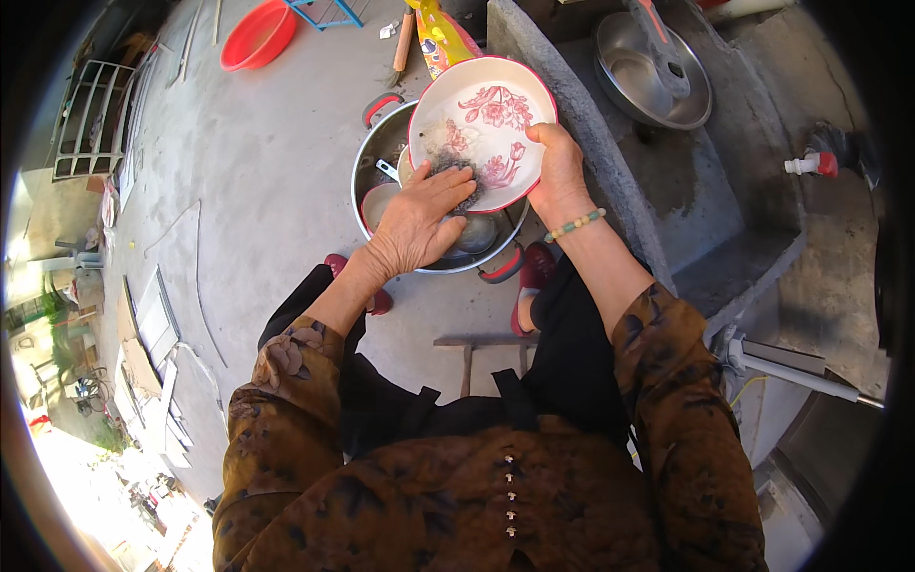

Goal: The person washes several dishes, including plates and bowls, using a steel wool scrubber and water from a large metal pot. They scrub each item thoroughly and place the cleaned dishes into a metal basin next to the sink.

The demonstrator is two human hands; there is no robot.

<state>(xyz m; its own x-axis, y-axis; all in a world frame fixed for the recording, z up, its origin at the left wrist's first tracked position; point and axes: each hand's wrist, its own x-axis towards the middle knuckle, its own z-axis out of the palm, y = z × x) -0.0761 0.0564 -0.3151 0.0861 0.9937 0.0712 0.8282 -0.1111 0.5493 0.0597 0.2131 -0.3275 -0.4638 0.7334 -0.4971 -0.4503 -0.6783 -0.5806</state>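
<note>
My right hand [557, 171] grips the rim of a white bowl [493, 79] with a red edge and red flower prints, tilted towards me. Under the fingers of my left hand [429, 214], a dark steel-wool scourer [468, 186] presses against the bowl's inner surface. Grey-brown residue marks the bowl beside the scourer. Below both hands stands a wide metal pot [355, 182] with red-and-black handles. Inside it I see another red-rimmed bowl [377, 204], a metal utensil handle [387, 169] and a rounded metal piece [479, 234], partly covered by my hands and the bowl.
A rough concrete sink [607, 157] runs along the right, holding a steel basin [697, 107] with a grey-and-orange handled tool [668, 71] in it. Beyond the pot are a yellow printed bag [443, 32] and a wooden handle [404, 39]. A red plastic basin [259, 36] sits farther left.
</note>
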